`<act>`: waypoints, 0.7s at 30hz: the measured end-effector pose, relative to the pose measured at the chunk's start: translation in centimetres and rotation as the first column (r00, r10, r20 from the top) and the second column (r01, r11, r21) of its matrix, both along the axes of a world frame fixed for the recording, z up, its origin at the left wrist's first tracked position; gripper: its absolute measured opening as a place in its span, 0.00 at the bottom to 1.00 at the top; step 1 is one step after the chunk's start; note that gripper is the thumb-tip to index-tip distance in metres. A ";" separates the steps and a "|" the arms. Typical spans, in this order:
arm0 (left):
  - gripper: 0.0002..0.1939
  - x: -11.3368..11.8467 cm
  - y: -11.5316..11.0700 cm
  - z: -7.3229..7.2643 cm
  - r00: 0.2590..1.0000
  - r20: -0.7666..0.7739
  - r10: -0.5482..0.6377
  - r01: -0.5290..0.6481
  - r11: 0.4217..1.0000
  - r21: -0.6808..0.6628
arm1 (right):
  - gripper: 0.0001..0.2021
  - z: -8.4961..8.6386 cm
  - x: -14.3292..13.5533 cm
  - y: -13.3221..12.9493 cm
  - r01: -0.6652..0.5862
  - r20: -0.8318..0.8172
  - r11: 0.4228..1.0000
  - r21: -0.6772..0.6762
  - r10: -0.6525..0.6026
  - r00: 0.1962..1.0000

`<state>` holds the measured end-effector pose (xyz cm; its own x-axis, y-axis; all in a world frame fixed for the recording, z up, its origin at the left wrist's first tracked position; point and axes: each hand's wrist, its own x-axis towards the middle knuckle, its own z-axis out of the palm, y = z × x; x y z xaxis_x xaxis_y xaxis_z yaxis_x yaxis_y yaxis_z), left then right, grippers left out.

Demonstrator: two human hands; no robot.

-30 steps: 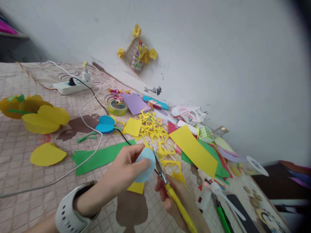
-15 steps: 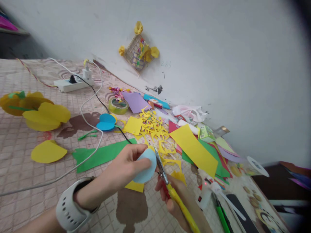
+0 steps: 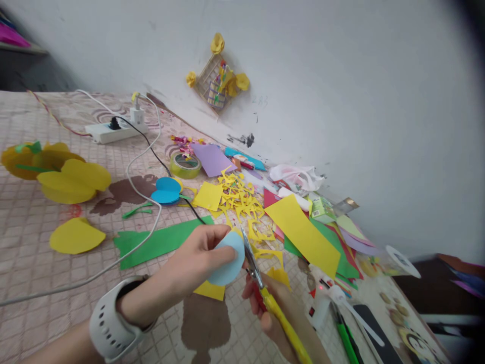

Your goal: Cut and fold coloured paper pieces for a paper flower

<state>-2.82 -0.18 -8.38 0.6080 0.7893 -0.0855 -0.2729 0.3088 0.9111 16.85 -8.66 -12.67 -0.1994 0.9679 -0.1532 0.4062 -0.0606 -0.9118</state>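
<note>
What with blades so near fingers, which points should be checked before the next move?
1. Left hand pinching the light blue disc: ok.
2. Right hand holding the scissors: ok.
3. Left thumb off the blades: ok, it lies on the disc.
4. Blades touching the disc's edge: cannot tell, depth is unclear.
5. Tabletop beyond the blades free of yellow scraps: not ok.

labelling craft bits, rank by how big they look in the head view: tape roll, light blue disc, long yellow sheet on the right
1. Long yellow sheet
2. Light blue disc, though the left hand holds it closer to the camera
3. Tape roll
</note>
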 end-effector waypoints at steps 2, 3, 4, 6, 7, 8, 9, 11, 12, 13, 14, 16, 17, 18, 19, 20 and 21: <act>0.06 0.0 0.0 0.0 1.000 0.007 0.006 -0.006 1.000 0.007 | 0.28 -0.3 0.0 -0.1 -0.002 -0.001 1.000 0.021 0.002 1.000; 0.06 0.0 0.0 0.0 1.000 0.006 0.009 -0.009 1.000 0.008 | 0.28 -0.3 0.0 -0.1 -0.004 0.002 1.000 0.023 0.003 1.000; 0.06 0.0 0.0 0.0 1.000 0.005 0.006 -0.006 1.000 0.007 | 0.28 -0.3 0.0 -0.1 -0.005 0.007 1.000 0.016 0.005 1.000; 0.06 0.0 0.1 -0.1 1.000 0.008 0.001 -0.001 1.000 0.003 | 0.28 -0.1 -0.1 -0.1 0.001 0.014 1.000 0.006 -0.001 1.000; 0.06 0.0 0.1 -0.2 1.000 0.011 -0.003 0.003 1.000 0.003 | 0.28 0.0 -0.1 -0.1 -0.001 0.018 1.000 -0.001 0.001 1.000; 0.06 0.0 0.1 -0.2 1.000 0.013 -0.006 0.006 1.000 0.006 | 0.29 0.2 -0.2 -0.1 -0.003 0.015 1.000 -0.010 0.003 1.000; 0.06 0.0 0.1 -0.3 1.000 0.012 -0.008 0.008 1.000 0.014 | 0.30 0.2 -0.2 -0.1 -0.004 0.005 1.000 -0.019 0.004 1.000; 0.07 0.1 0.1 -0.4 1.000 0.006 -0.005 0.004 1.000 0.025 | 0.31 0.2 -0.2 -0.1 0.007 -0.024 1.000 -0.028 -0.008 1.000; 0.07 0.1 0.1 -0.4 1.000 0.004 -0.007 0.007 1.000 0.027 | 0.32 0.2 -0.2 -0.1 0.008 -0.037 0.999 -0.032 -0.009 0.999; 0.07 0.1 0.1 -0.4 1.000 0.004 -0.011 0.011 1.000 0.025 | 0.32 0.1 -0.2 -0.1 0.003 -0.048 0.999 -0.035 -0.004 0.999; 0.07 0.2 0.1 -0.5 1.000 0.004 -0.016 0.016 1.000 0.021 | 0.31 0.1 -0.1 -0.1 -0.005 -0.050 0.999 -0.035 0.004 0.999; 0.08 0.2 0.1 -0.5 1.000 0.006 -0.023 0.023 1.000 0.015 | 0.32 0.1 0.0 -0.1 -0.018 -0.038 0.999 -0.032 0.017 0.999; 0.08 0.2 0.1 -0.5 1.000 0.005 -0.024 0.024 1.000 0.011 | 0.33 0.1 0.0 -0.1 -0.022 -0.024 0.999 -0.036 0.021 0.999; 0.08 0.2 0.1 -0.5 1.000 0.002 -0.019 0.019 1.000 0.005 | 0.34 0.1 0.0 -0.2 -0.015 -0.015 0.999 -0.037 0.015 1.000; 0.08 0.1 0.1 -0.5 1.000 0.002 -0.012 0.012 1.000 0.002 | 0.35 0.2 0.0 -0.2 -0.004 -0.011 0.999 -0.036 0.004 1.000; 0.08 0.1 0.1 -0.5 1.000 0.002 -0.010 0.010 1.000 0.002 | 0.35 0.3 -0.1 -0.2 0.005 -0.012 0.999 -0.034 -0.006 1.000; 0.08 0.1 0.1 -0.5 1.000 0.002 -0.006 0.006 1.000 0.005 | 0.35 0.4 -0.1 -0.2 0.013 -0.020 0.999 -0.032 -0.013 1.000</act>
